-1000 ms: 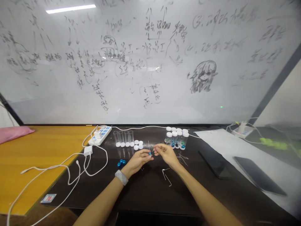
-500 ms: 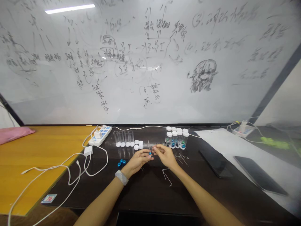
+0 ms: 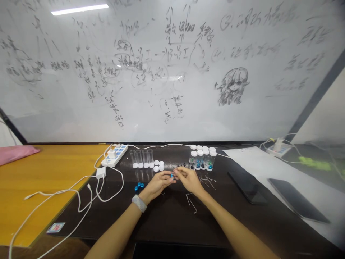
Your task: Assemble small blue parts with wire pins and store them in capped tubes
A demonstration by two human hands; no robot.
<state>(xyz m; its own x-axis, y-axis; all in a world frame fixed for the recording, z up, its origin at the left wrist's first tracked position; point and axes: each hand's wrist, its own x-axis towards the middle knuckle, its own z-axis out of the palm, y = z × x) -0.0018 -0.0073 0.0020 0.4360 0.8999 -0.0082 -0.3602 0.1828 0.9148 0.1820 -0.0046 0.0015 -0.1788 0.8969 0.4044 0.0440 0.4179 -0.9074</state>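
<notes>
Over the dark tabletop, my left hand (image 3: 161,182) is closed on a small shiny blue ball (image 3: 171,176) between thumb and fingers. A thin wire (image 3: 170,166) rises upright just above the ball. My right hand (image 3: 188,178) is pinched right beside the ball, fingertips close to those of my left hand; what it holds, if anything, is too small to make out. Several loose blue balls (image 3: 139,186) lie left of my left hand. Thin bent metal rods (image 3: 192,203) lie below my right hand, and more thin wires (image 3: 208,181) lie to its right.
Clear tubes (image 3: 141,157) stand behind my left hand beside white caps (image 3: 159,166). Capped tubes (image 3: 202,160) holding coloured balls stand at the back right. A power strip (image 3: 115,155) and white cables (image 3: 101,173) are at left. Two dark phone-like slabs (image 3: 246,187) lie at right.
My right hand has tilted and shifted slightly, uncovering more small dark pieces behind it. The left hand and blue ball stay in about the same place.
</notes>
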